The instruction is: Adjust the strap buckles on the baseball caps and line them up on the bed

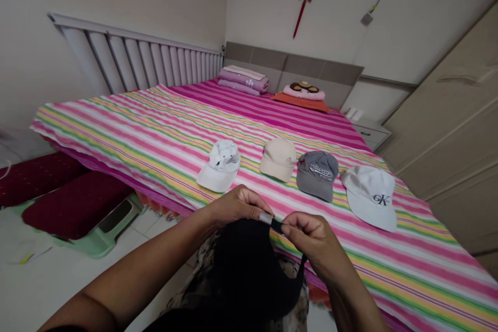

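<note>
A black cap (249, 264) hangs in front of me at the bed's near edge. My left hand (243, 203) pinches the metal buckle (266, 218) of its back strap between thumb and fingers. Just to the right, my right hand (309, 233) is closed on the strap's black end (277, 225). Beyond my hands, a row of caps lies on the bed: a white cap (221, 166), a beige cap (278, 160), a grey cap (318, 175) with lettering, and a white cap with a dark CK logo (371, 196).
A striped sheet covers the bed (128, 124). Folded bedding (244, 81) and a pink pillow (304, 92) lie by the headboard (268, 62). Green stools with dark red tops (78, 197) stand at left; a wardrobe (451, 129) rises at right.
</note>
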`<state>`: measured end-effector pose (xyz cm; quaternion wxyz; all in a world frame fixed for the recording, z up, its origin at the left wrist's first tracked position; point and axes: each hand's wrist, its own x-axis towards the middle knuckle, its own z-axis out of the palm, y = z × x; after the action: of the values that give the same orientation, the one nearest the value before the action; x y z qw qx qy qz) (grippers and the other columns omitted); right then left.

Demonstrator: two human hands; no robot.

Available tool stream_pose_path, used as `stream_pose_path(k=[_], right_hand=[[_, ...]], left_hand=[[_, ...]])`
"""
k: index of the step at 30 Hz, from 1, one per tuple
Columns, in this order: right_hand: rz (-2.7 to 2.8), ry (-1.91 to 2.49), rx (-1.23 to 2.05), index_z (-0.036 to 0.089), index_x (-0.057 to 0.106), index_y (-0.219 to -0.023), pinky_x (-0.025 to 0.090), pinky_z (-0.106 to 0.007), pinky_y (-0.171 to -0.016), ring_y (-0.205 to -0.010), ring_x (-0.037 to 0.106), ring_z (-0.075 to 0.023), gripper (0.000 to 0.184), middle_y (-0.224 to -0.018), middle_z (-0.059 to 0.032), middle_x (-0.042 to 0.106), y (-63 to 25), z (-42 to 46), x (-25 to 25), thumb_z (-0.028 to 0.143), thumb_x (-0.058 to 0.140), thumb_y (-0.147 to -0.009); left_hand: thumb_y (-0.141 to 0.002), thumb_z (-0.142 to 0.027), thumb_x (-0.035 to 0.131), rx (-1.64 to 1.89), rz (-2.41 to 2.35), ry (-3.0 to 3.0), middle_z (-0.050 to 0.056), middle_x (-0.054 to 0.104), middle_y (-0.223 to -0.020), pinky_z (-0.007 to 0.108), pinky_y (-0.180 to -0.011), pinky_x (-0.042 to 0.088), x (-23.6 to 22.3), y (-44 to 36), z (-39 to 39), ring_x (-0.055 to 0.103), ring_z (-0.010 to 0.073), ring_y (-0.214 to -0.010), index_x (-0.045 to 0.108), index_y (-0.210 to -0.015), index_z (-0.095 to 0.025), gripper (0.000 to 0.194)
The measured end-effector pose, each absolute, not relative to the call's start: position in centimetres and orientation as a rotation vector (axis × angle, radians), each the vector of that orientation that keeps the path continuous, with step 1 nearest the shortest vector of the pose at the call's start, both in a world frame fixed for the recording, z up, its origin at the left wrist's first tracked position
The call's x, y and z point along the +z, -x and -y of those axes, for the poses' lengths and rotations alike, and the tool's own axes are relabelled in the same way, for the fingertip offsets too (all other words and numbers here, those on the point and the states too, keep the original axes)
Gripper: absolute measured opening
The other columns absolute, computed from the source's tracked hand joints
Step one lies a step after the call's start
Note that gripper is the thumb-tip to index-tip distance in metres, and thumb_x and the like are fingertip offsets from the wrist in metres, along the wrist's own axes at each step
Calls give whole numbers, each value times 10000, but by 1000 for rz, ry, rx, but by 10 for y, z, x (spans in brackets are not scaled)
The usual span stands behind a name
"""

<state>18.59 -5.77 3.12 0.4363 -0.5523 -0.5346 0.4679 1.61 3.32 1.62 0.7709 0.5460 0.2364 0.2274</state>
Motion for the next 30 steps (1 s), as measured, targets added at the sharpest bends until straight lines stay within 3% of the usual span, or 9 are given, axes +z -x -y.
stream_pose_path(k=[12, 18, 23, 26, 30], right_hand=[[1147, 1278, 1203, 137, 576, -602, 150, -196, -391, -416, 209, -43, 222, -448, 77, 336, -189, 61, 21, 343, 649, -645], [911, 1201, 1292, 128, 600, -620, 111, -195, -381, -381, 189, -31, 250, -408, 92, 316, -183, 59, 9, 347, 711, -574], [746, 1120, 1391, 137, 579, -626, 84, -195, -373, -356, 144, -21, 236, -377, 116, 270, -176, 61, 5, 321, 720, -578], [694, 1056, 1472, 147, 558, -629, 74, -185, -363, -344, 112, -12, 237, -371, 130, 238, -174, 62, 4, 317, 718, -592], [678, 1026, 1502, 151, 536, -609, 82, -177, -354, -337, 112, -7, 249, -367, 134, 230, -174, 61, 1, 321, 719, -598]], left_hand=[[-591, -217, 721, 581, -428, -1159, -13, 602, -593, 140, -483, 319, 13, -26, -26, 473, 34, -489, 653, -747, -122, 195], [-599, -203, 684, 634, -438, -1197, -23, 558, -552, 155, -492, 324, 11, -29, -23, 448, 39, -470, 615, -687, -104, 149], [-573, -256, 681, 604, -375, -1306, 10, 585, -641, 179, -547, 356, 10, -22, -27, 498, 77, -562, 627, -751, -97, 245], [-544, -197, 708, 571, -298, -1498, 15, 580, -757, 176, -585, 361, 10, -18, -28, 505, 90, -657, 590, -862, -118, 348], [-566, -135, 672, 601, -247, -1651, 2, 535, -789, 169, -547, 340, 7, -16, -29, 454, 71, -623, 521, -902, -144, 369]])
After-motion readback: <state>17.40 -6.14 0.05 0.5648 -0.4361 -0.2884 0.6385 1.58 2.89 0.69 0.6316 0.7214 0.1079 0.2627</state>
